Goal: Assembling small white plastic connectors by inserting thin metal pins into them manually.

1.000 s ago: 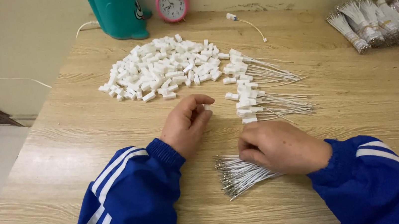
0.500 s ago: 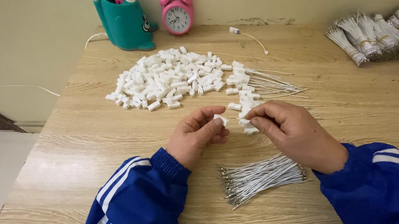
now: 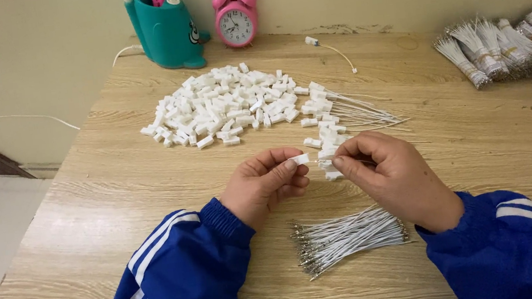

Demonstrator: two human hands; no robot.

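White plastic connector piece (image 3: 300,159) pinched between thumb and fingertips of the left hand (image 3: 264,184), fingers curled closed around it, held just above the wooden table (image 3: 103,188); right hand (image 3: 385,172) right beside it, thumb and forefinger closed on a thin white wire (image 3: 325,161) whose end points at the piece; wire end and piece look touching or almost so, too small to tell which; both hands near the middle of the table, blue sleeves with white stripes on both arms.

Just behind the hands, a short row of finished white pieces with wires attached (image 3: 332,118), wires fanning out to the right; behind that, a wide heap of loose white plastic pieces (image 3: 224,104), spread flat on the table.

Just below the right hand, a bundle of loose white wires with metal tips (image 3: 346,237) lying roughly sideways, tips to the left.

Far edge of the table: teal pen holder (image 3: 166,30) with a pink marker in it; pink alarm clock (image 3: 236,20) just beside it on the right; a small white cable end (image 3: 328,47) lying near the clock; far right corner, tied bundles of wires (image 3: 508,45), some white, some yellow, well apart from the hands.
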